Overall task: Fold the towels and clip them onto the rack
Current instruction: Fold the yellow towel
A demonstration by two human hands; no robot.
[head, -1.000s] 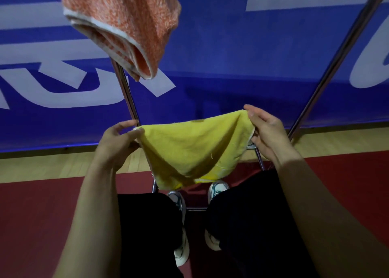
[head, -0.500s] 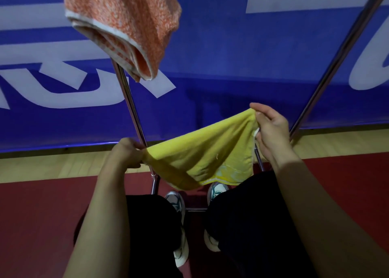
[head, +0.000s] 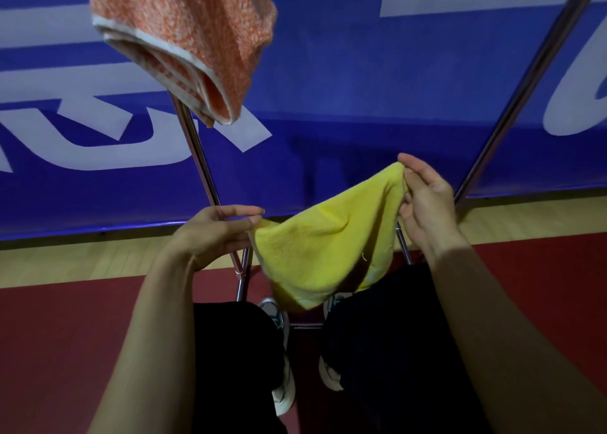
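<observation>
Soft yellow terry towel point(head: 328, 253) held slack between both hands, below and right of the folded orange-and-white towel point(head: 184, 39) hanging on the metal rack point(head: 197, 148). Left hand point(head: 210, 236): fingers now opened out straight, only tips pinching the near corner; half a second back, curled tight over it. Right hand point(head: 427, 210): raised slightly, fingers pinching the far corner. Likely regripping for the next fold; not yet clipped.
</observation>
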